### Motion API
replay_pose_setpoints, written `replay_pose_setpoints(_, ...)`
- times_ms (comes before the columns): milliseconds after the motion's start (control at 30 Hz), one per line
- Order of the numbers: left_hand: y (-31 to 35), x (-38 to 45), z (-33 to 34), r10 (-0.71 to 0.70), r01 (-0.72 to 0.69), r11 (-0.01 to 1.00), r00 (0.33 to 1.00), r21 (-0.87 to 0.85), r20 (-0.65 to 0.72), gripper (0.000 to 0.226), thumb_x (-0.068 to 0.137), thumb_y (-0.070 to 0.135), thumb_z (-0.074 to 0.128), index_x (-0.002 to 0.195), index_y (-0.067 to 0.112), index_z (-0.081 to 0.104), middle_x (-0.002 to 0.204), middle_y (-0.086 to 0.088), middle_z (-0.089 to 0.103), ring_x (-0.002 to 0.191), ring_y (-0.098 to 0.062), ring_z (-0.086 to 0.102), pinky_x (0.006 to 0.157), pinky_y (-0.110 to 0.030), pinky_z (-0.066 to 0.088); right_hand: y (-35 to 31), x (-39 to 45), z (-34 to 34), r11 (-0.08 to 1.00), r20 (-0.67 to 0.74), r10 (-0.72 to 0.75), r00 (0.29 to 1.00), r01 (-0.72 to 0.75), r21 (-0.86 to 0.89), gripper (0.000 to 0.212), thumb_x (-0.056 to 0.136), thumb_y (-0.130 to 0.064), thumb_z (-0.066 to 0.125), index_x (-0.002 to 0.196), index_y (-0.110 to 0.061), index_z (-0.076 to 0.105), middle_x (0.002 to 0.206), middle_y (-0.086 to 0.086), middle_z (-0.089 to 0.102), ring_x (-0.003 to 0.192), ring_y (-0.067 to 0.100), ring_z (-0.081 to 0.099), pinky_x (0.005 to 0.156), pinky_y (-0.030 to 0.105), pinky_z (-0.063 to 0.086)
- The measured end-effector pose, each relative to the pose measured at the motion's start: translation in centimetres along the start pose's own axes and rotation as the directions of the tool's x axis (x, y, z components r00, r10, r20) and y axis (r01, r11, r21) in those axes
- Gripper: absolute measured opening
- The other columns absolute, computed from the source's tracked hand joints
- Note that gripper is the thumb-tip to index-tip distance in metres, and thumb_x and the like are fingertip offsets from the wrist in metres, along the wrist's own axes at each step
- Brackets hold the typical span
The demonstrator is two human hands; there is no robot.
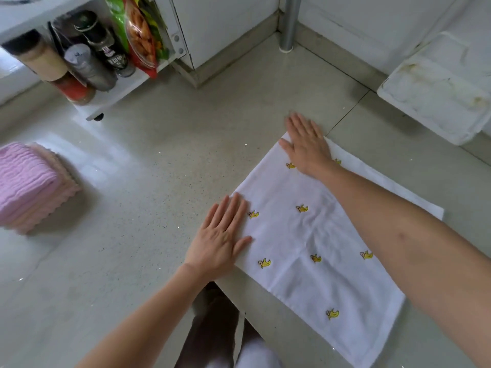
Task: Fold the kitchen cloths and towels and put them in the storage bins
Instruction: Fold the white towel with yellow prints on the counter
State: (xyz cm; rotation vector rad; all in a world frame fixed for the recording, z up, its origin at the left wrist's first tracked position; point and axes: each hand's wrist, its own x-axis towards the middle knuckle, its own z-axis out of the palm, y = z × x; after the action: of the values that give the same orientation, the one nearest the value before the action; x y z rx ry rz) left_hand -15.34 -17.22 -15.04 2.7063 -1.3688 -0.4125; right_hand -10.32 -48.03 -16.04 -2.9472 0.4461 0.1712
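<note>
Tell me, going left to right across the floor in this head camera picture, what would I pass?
Stack of pink cloths → left hand pressing flat on the cloth's edge → white cloth with banana print → white bin at the far right. The right hand lies over the cloth, so I leave it out.

Bare forearms (no sleeves showing), left hand (220, 235) and right hand (305, 147) ringless.

Your towel (313, 235) lies flat at the floor's (148, 155) right with both hands on it, folded cloths (29, 187) far left, rack (87, 54) behind them.
</note>
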Motion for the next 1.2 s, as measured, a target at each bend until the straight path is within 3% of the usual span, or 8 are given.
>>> replay_pose_setpoints(133, -1.0, -1.9, -1.0, -0.063, 0.066, 0.996, 0.996, -0.053, 0.061, 0.07, 0.093, 0.058, 0.005, 0.152, 0.02, -0.002, 0.159, 0.002, -0.009, 0.147, -0.02, -0.007, 0.12, -0.033, -0.002, 1.7, -0.2, -1.7, 0.977, -0.07, 0.213, 0.975, -0.212, 0.009, 0.056, 0.102, -0.031, 0.025, 0.151, -0.006, 0.011, 0.159, 0.008, 0.009, 0.147, 0.02, 0.006, 0.119, 0.037, -0.001)
replay_pose_setpoints(233, -0.4, -0.6, -2.7, -0.153, 0.144, 0.985, 0.984, -0.1, -0.091, 0.056, 0.096, 0.042, 0.031, 0.145, 0.014, 0.036, 0.144, -0.005, 0.044, 0.129, -0.029, 0.044, 0.102, -0.035, 0.039, 1.6, -1.6, -2.6, 0.972, -0.098, -0.175, 0.98, 0.157, -0.172, 0.068, 0.087, 0.001, 0.045, 0.149, -0.009, 0.02, 0.158, 0.007, 0.016, 0.146, 0.023, 0.011, 0.117, 0.035, 0.006)
replay_pose_setpoints(300, 0.1, 1.4, -3.8, -0.306, 0.286, 0.93, 0.951, -0.23, -0.052, 0.045, 0.092, 0.036, 0.051, 0.133, 0.018, 0.045, 0.124, -0.003, 0.054, 0.11, -0.025, 0.052, 0.083, -0.033, 0.043, 0.6, -1.7, -3.3, 0.891, -0.015, -0.394, 0.919, 0.378, -0.253, 0.074, 0.077, 0.01, 0.051, 0.145, -0.011, 0.031, 0.154, 0.004, 0.027, 0.145, 0.021, 0.018, 0.112, 0.033, 0.02)
replay_pose_setpoints(400, 0.1, 4.1, -4.8, -0.492, 0.524, 0.741, 0.849, -0.42, 0.19, 0.031, 0.083, 0.032, 0.066, 0.108, 0.018, 0.053, 0.093, -0.001, 0.06, 0.088, -0.027, 0.058, 0.06, -0.03, 0.038, -1.2, -1.1, -4.3, 0.873, 0.063, -0.37, 0.927, 0.37, -0.319, 0.069, 0.073, 0.012, 0.055, 0.136, -0.011, 0.037, 0.138, 0.007, 0.04, 0.131, 0.024, 0.036, 0.095, 0.033, 0.036)
replay_pose_setpoints(500, -1.8, 4.6, -5.6, -0.475, 0.551, 0.74, 0.834, -0.387, 0.279, 0.028, 0.082, 0.029, 0.068, 0.068, 0.015, 0.048, 0.066, 0.001, 0.049, 0.07, -0.026, 0.05, 0.05, -0.027, 0.029, -2.8, 0.0, -5.3, 0.85, 0.158, -0.322, 0.934, 0.358, -0.387, 0.048, 0.081, 0.007, 0.053, 0.126, -0.008, 0.044, 0.127, 0.01, 0.045, 0.117, 0.028, 0.047, 0.085, 0.036, 0.04)
replay_pose_setpoints(733, -8.9, 2.0, -9.3, -0.645, 0.61, 0.74, 0.763, -0.284, -0.041, 0.02, 0.094, 0.023, 0.054, 0.104, 0.006, 0.056, 0.105, -0.013, 0.058, 0.091, -0.032, 0.056, 0.064, -0.033, 0.037, -10.5, 2.4, -6.6, 0.971, -0.026, -0.234, 0.972, 0.232, -0.052, 0.035, 0.08, 0.017, 0.039, 0.11, 0.001, 0.047, 0.118, 0.017, 0.046, 0.109, 0.033, 0.048, 0.066, 0.036, 0.035)
replay_pose_setpoints(1000, -5.9, -0.9, -14.5, -0.149, 0.134, 0.975, 0.986, -0.175, -0.071, 0.023, 0.09, 0.034, 0.06, 0.099, 0.015, 0.052, 0.097, 0.0, 0.056, 0.09, -0.026, 0.056, 0.061, -0.029, 0.033, -9.9, -0.1, -10.0, 0.955, -0.154, -0.167, 0.974, 0.199, 0.221, 0.025, 0.074, 0.013, 0.037, 0.088, -0.003, 0.05, 0.096, 0.014, 0.052, 0.088, 0.03, 0.048, 0.067, 0.037, 0.037)
replay_pose_setpoints(1200, 3.1, -2.8, -11.8, 0.21, -0.194, 0.974, 0.966, -0.115, 0.151, 0.016, 0.088, 0.03, 0.057, 0.101, 0.022, 0.05, 0.104, 0.006, 0.057, 0.095, -0.021, 0.055, 0.067, -0.026, 0.029, -3.2, -9.0, -9.5, 0.959, -0.115, -0.1, 0.988, 0.126, 0.252, 0.026, 0.069, 0.01, 0.038, 0.079, -0.013, 0.044, 0.081, 0.002, 0.048, 0.081, 0.028, 0.046, 0.06, 0.031, 0.027)
